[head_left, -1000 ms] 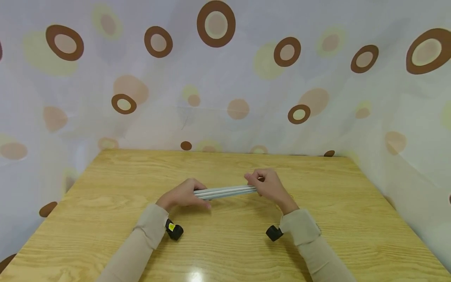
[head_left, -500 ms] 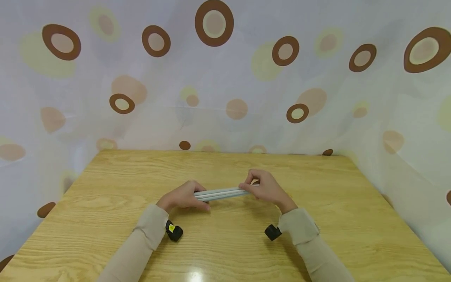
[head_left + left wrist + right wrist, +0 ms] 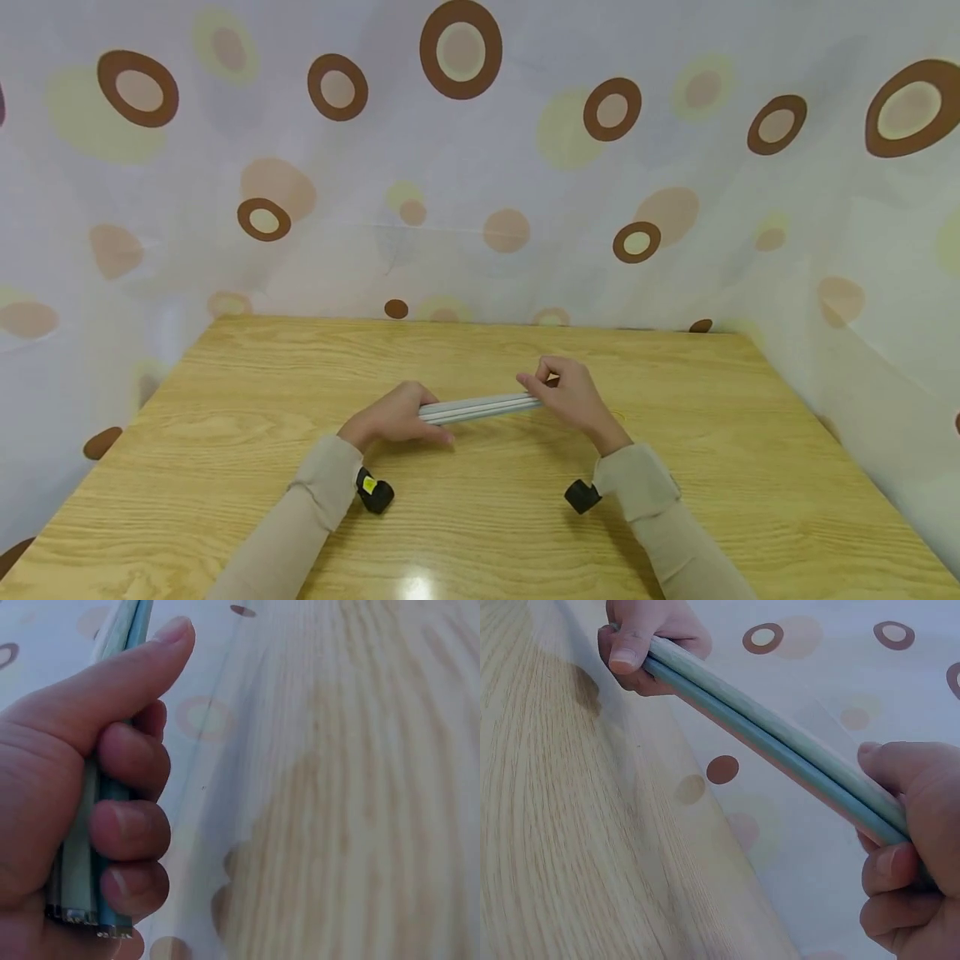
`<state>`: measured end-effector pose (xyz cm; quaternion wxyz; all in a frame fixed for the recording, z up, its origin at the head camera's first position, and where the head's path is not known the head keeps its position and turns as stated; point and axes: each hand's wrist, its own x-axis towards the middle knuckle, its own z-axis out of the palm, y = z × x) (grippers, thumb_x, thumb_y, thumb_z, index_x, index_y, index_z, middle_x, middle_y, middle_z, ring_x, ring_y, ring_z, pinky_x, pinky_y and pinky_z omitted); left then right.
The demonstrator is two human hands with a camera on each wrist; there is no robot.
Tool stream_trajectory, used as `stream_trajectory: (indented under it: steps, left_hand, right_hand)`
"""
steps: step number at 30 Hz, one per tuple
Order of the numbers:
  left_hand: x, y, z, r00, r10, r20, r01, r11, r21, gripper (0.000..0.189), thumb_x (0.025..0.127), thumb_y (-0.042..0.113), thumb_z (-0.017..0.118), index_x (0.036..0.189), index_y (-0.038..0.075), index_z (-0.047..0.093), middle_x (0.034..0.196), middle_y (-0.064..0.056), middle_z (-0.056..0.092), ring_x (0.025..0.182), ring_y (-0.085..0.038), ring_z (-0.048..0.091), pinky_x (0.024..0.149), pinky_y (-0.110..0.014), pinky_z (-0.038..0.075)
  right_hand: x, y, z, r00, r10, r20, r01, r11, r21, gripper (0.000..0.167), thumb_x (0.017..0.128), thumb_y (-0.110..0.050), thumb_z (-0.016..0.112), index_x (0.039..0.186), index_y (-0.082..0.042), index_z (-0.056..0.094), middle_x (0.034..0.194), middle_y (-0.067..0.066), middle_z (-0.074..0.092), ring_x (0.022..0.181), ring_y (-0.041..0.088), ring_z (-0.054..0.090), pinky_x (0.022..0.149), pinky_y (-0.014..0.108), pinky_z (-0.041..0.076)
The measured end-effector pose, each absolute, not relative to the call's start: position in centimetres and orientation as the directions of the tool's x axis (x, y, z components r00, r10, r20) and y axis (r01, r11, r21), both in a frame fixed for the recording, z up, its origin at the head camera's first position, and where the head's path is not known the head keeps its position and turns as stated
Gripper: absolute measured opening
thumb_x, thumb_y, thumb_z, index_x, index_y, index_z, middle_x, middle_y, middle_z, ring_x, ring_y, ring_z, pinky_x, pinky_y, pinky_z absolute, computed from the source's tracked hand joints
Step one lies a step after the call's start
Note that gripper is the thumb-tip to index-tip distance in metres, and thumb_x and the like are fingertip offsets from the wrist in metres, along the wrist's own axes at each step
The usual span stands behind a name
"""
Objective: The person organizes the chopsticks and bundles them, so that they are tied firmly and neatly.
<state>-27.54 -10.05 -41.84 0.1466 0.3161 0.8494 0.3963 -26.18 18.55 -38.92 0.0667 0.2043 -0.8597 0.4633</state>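
A bundle of pastel pencils (image 3: 480,408), white, pale green and blue, spans the gap between my hands above the table. My left hand (image 3: 399,414) grips one end; in the left wrist view its fingers (image 3: 135,825) wrap round the pencils, whose dark, shiny ends (image 3: 79,916) poke out below. At the other end, my right hand (image 3: 573,398) holds the bundle, the thumb lying along the top and the fingers curled beneath, as the right wrist view shows. The tips inside the right hand are hidden. A thin yellow loop (image 3: 618,415) shows beside the right wrist.
The wooden table (image 3: 480,517) extends under both arms. A white cloth (image 3: 450,275) with brown and yellow ovals hangs along its back and sides. Black wrist cameras (image 3: 375,492) are worn at both cuffs.
My right thumb slid left along the pencils half a second ago and is now back near the right end. The left hand keeps its grip, almost still.
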Motion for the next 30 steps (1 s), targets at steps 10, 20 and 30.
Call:
stream_trajectory:
  steps: [10,20,30]
  left_hand:
    - [-27.7,-9.6,-41.7,-0.782,0.623,0.021,0.413,0.494,0.765,0.025,0.077,0.026,0.082,0.068,0.009,0.067,0.055,0.009,0.047,0.049,-0.005,0.035,0.047,-0.021,0.029]
    - [-27.7,-10.3,-42.1,-0.82,0.569,0.062,0.403,0.497,0.769,0.022,0.076,0.027,0.082,0.073,0.008,0.07,0.059,0.007,0.053,0.051,-0.007,0.038,0.049,-0.022,0.033]
    - [-27.9,-10.8,-42.1,-0.84,0.531,0.112,0.427,0.519,0.741,0.02,0.078,0.024,0.081,0.074,0.009,0.069,0.061,0.006,0.054,0.053,-0.007,0.041,0.052,-0.022,0.036]
  right_hand:
    - [-24.8,17.9,-36.7,-0.886,-0.236,0.399,-0.463,0.477,-0.747,0.013,0.097,-0.004,0.055,0.086,0.001,0.051,0.071,0.013,0.054,0.053,0.007,0.043,0.05,0.022,0.038]
    - [-26.8,19.0,-38.7,-0.939,-0.168,0.301,-0.344,0.402,-0.849,0.035,0.107,-0.023,0.027,0.107,0.005,0.049,0.086,0.008,0.055,0.064,0.01,0.045,0.058,0.023,0.039]
    - [-27.2,22.1,-38.1,-0.927,-0.199,0.319,-0.353,0.172,-0.92,0.037,0.107,-0.029,0.023,0.101,-0.005,0.05,0.087,-0.001,0.052,0.073,0.01,0.049,0.062,0.026,0.039]
